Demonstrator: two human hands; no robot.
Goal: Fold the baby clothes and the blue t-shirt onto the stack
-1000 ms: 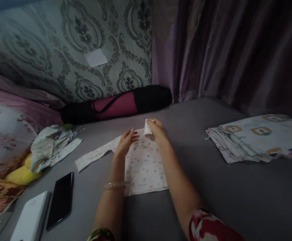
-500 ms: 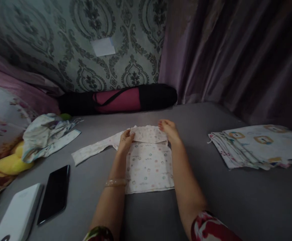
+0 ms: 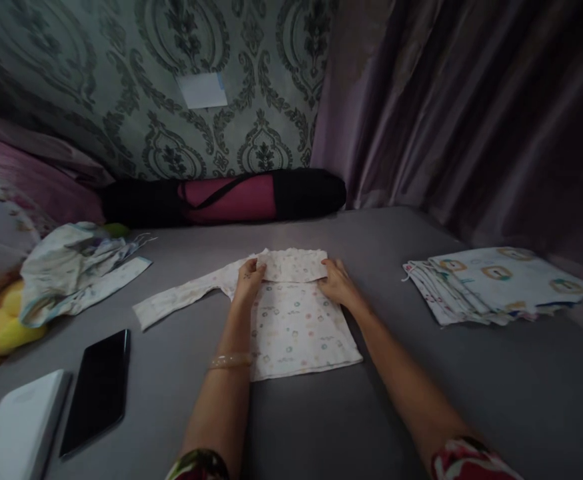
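A small white printed shirt [image 3: 299, 327] lies on the grey surface, one sleeve stretched out to the left and the other folded across its upper part. My left hand [image 3: 249, 277] pinches the shirt near the left shoulder, thumb on the cloth. At the right edge of the folded sleeve, my right hand [image 3: 338, 281] has its fingers closed on the cloth. The lower hem lies flat between my forearms.
A folded cloth stack [image 3: 501, 280] lies right. On the left are crumpled clothes [image 3: 79, 267], a yellow plush [image 3: 6, 323], a black phone [image 3: 97, 390] and a white box-like device [image 3: 19, 427]. A black and red bag [image 3: 231, 198] lies along the wall.
My right hand has moved down along the shirt's right side and closed on its edge. The lower right hem has shifted right. The view has turned slightly to the right.
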